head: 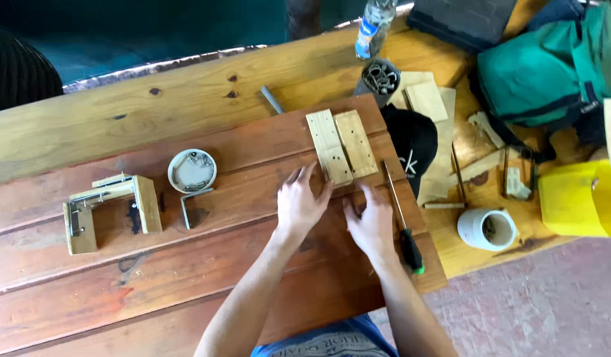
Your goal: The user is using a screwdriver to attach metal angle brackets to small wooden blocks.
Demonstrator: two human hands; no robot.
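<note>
Two pale drilled wooden slats (341,146) lie side by side on the reddish plank tabletop (186,277). The left hand (299,203) and right hand (370,221) rest open just below them, gripping nothing. One black-handled screwdriver (403,222) lies just right of the right hand.

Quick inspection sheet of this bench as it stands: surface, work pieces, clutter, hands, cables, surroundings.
Surface: reddish plank board lying on a pale wooden bench.
Job's things: two drilled wood blocks side by side; screwdriver beside right hand.
Clutter: wooden bracket assembly, round dish of hardware, metal angle bracket, black cap, white cup, plastic bottle.
Grippers: left hand touching a block's near end; right hand flat, empty.
Cables: nothing seen.
Surroundings: green backpack, yellow container, brick floor.
</note>
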